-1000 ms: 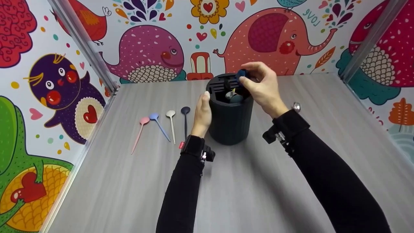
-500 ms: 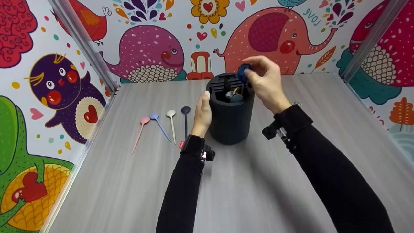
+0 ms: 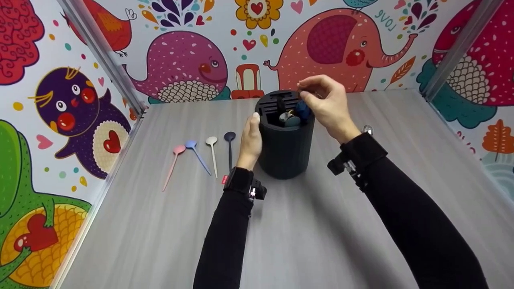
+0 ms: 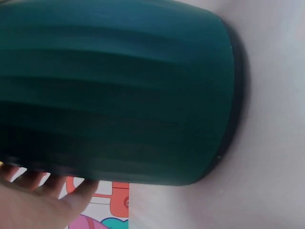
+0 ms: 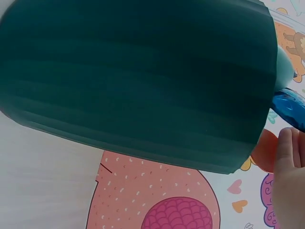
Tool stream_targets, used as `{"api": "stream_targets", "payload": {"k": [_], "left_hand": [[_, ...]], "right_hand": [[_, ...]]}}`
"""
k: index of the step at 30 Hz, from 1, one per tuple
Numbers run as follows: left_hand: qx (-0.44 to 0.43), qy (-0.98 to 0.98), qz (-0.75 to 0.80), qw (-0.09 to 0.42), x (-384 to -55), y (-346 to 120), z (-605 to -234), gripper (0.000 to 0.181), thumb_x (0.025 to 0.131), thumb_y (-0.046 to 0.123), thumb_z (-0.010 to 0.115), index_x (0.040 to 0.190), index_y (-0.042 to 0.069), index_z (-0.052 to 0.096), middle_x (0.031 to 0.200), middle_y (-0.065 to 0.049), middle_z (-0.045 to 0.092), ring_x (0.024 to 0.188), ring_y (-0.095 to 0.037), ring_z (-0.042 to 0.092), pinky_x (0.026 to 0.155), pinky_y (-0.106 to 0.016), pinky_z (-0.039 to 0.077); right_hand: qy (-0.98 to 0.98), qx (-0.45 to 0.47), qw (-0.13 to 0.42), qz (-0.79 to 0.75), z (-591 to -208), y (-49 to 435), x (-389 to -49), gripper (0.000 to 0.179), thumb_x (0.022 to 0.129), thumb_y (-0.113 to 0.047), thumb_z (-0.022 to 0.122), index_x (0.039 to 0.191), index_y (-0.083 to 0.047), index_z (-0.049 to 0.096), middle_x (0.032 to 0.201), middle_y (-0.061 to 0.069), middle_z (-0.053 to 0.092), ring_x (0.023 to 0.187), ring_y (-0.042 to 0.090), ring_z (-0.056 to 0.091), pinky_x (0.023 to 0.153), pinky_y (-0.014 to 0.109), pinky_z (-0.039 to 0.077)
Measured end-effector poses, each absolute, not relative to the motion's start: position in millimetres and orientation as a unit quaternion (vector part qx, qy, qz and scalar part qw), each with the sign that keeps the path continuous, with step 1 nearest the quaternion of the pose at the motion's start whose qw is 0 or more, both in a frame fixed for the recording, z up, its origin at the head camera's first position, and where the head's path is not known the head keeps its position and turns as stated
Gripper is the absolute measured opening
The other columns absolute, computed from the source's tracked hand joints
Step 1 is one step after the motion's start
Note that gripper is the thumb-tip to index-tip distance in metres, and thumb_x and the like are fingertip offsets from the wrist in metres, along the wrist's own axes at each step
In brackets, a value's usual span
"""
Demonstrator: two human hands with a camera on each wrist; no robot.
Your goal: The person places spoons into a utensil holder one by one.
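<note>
A dark green ribbed utensil holder (image 3: 284,154) with a slotted black top stands upright on the table. My left hand (image 3: 251,140) rests against its left side, thumb up at the rim. Over the right of the rim hovers my right hand (image 3: 329,106), fingers bent, thumb and forefinger apart with nothing clearly seen between them. Just under these fingertips, a shiny blue rounded utensil head (image 3: 302,110) sits in the holder's opening; the right wrist view shows this blue head (image 5: 289,107) beside the fingers. A silver spoon head (image 3: 286,117) and a grey-green one (image 3: 292,121) stick out nearby.
Left of the holder lie a pink spoon (image 3: 178,150), a light blue spoon (image 3: 191,144), a cream spoon (image 3: 211,140) and a dark navy spoon (image 3: 229,136). A shiny metal spoon head (image 3: 367,129) shows beyond the right wrist. Printed panels enclose the table.
The blue utensil was pinched and lifted in my right hand half a second ago; it now sits lower in the opening, below the fingertips. My left hand has stayed on the holder.
</note>
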State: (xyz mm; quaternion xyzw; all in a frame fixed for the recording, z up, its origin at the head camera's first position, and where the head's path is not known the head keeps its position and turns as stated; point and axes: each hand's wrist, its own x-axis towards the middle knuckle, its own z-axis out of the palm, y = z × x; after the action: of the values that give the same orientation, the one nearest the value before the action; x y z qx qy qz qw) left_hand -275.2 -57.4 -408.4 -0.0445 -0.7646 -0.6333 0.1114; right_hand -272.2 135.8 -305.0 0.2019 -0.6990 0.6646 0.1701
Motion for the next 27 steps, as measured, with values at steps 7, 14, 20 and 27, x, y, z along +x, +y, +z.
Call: {"api": "stream_targets", "payload": {"k": [7, 14, 20, 27], "left_hand": [[-0.038, -0.760, -0.640, 0.106, -275, -57, -409, 0.059, 0.101, 0.042, 0.023, 0.146, 0.006, 0.035, 0.151, -0.012, 0.038, 0.142, -0.024, 0.033, 0.118, -0.036, 0.026], [-0.041, -0.758, -0.644, 0.098, -275, -57, -409, 0.061, 0.100, 0.044, 0.022, 0.147, 0.008, 0.034, 0.152, -0.011, 0.037, 0.143, -0.024, 0.031, 0.119, -0.037, 0.024], [-0.048, -0.758, -0.642, 0.108, -276, -57, -411, 0.077, 0.096, 0.062, 0.020, 0.146, 0.006, 0.035, 0.151, -0.012, 0.037, 0.142, -0.025, 0.032, 0.119, -0.038, 0.025], [-0.046, -0.751, -0.651, 0.106, -276, -58, -409, 0.069, 0.098, 0.054, 0.023, 0.146, 0.006, 0.035, 0.151, -0.012, 0.037, 0.142, -0.025, 0.032, 0.119, -0.038, 0.025]], "right_hand": [[-0.681, 0.199, 0.210, 0.673, -307, 142, -273, 0.019, 0.085, -0.002, 0.065, 0.102, 0.007, 0.064, 0.096, 0.015, 0.068, 0.085, 0.023, 0.067, 0.076, 0.025, 0.055], [-0.685, 0.152, 0.247, 0.668, -314, 158, -278, 0.017, 0.086, -0.006, 0.065, 0.101, 0.001, 0.066, 0.094, 0.003, 0.066, 0.086, 0.018, 0.063, 0.079, 0.024, 0.051], [-0.667, 0.122, 0.259, 0.688, -325, 176, -282, 0.018, 0.084, -0.006, 0.068, 0.101, 0.000, 0.067, 0.094, 0.004, 0.065, 0.087, 0.015, 0.058, 0.079, 0.023, 0.047], [-0.695, 0.104, 0.248, 0.667, -333, 196, -280, 0.025, 0.085, -0.011, 0.069, 0.108, -0.003, 0.066, 0.101, -0.001, 0.065, 0.098, 0.016, 0.059, 0.089, 0.022, 0.049]]}}
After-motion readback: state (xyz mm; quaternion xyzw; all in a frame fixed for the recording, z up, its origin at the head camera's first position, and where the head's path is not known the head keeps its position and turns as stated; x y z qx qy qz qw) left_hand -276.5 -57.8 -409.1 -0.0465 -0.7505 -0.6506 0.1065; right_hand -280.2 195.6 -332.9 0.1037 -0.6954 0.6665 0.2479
